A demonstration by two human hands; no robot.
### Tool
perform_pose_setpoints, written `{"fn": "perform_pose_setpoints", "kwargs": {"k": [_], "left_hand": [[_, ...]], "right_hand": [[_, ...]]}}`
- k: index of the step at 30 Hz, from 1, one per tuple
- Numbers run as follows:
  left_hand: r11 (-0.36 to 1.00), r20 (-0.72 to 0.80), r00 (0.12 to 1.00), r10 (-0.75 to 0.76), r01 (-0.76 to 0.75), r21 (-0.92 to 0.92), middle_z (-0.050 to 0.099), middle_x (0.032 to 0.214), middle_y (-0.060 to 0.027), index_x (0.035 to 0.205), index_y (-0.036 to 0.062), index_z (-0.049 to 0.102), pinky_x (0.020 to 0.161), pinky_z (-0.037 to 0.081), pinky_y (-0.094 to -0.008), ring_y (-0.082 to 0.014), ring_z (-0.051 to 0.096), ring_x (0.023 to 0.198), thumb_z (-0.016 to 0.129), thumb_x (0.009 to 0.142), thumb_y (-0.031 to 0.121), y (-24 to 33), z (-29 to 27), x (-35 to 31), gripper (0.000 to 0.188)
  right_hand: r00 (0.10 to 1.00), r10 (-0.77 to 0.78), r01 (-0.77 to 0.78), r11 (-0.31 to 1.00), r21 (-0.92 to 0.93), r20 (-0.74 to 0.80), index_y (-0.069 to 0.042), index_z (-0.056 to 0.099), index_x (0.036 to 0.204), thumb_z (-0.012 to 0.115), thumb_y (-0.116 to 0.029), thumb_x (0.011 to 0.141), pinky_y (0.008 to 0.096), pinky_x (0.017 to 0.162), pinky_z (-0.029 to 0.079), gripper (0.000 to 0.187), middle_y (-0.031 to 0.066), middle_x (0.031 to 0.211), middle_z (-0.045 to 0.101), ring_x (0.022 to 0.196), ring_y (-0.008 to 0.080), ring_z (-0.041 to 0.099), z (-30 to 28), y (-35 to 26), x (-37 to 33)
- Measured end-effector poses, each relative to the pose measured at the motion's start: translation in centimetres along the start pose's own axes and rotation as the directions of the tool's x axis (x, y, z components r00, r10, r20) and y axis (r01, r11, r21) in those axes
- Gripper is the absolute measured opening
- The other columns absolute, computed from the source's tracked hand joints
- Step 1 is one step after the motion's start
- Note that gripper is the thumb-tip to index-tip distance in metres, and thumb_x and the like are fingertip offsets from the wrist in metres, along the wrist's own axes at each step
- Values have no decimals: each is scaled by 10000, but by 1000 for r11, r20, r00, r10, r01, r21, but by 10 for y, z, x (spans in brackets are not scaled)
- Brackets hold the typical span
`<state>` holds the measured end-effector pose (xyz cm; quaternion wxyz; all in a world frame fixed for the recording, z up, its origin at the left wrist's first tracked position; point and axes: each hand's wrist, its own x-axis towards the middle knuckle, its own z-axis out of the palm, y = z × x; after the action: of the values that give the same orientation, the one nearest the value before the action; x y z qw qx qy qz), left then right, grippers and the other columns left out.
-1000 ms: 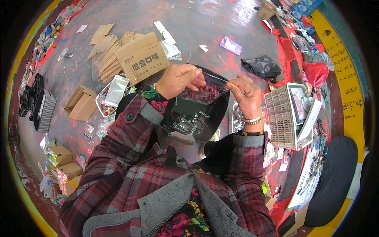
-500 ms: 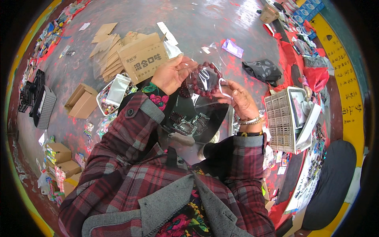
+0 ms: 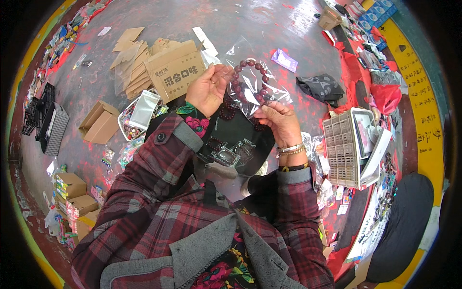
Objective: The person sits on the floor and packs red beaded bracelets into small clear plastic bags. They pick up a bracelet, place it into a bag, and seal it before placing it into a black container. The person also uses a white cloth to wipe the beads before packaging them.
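A dark red bead bracelet (image 3: 264, 79) hangs in front of me in a clear plastic bag (image 3: 278, 90); it looks to be inside, though the glare makes that hard to confirm. My left hand (image 3: 209, 89) has its fingers closed at the bag's left edge, near the beads. Thumb and fingers of my right hand (image 3: 279, 120) pinch the lower right part of the bag, just below the bracelet. Under my hands, more dark red beads (image 3: 227, 111) lie on a black surface (image 3: 262, 144), along with clear-wrapped packets (image 3: 225, 156).
Flattened cardboard (image 3: 174, 72) lies beyond my left hand, near an open box (image 3: 99, 123) and a white basket (image 3: 126, 129) of small goods. On the right stand a plastic crate (image 3: 340, 147) and a black patterned bag (image 3: 320, 88). A purple packet (image 3: 284, 59) lies ahead.
The bracelet and bag have risen slightly and turned, so the bead loop faces me more fully. My right hand has moved left and its fingers have closed in below the beads.
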<state>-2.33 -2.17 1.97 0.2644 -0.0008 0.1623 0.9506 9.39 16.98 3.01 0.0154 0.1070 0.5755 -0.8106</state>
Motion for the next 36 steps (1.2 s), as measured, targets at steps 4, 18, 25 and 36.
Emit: {"fn": "perform_pose_setpoints", "kwargs": {"k": [4,18,25,36], "left_hand": [[1000,-17,1000,7,-7,12,562,1004,-166,993,-56,487,725,529,-219,-264,562,984,431,930,175,0,-1,0,246],[945,-293,956,15,82,317,552,1096,-108,1044,17,515,725,467,-268,-166,523,995,490,879,202,-5,-7,-3,249],[905,-315,946,71,72,420,553,1095,-61,1092,50,515,743,412,-274,-131,493,1004,522,858,213,-5,-11,-2,286],[874,-226,974,-26,132,468,567,1075,-63,1033,51,537,750,409,-281,-139,496,1022,518,856,200,-11,-16,0,232]], "right_hand": [[992,-111,108,993,-57,-63,-13,620,876,605,-97,824,203,593,456,100,72,791,655,708,129,620,4,2,1],[797,-590,249,519,-818,-131,-38,577,845,547,-183,849,290,551,408,148,109,664,558,578,217,527,-17,-4,2],[827,-550,77,-92,-993,115,-57,547,730,557,-150,781,442,583,432,106,155,732,575,692,359,556,-7,-19,-12],[923,-351,50,-297,-954,158,-82,546,741,513,-146,768,432,572,454,77,112,709,571,684,321,575,-16,12,6]]}}
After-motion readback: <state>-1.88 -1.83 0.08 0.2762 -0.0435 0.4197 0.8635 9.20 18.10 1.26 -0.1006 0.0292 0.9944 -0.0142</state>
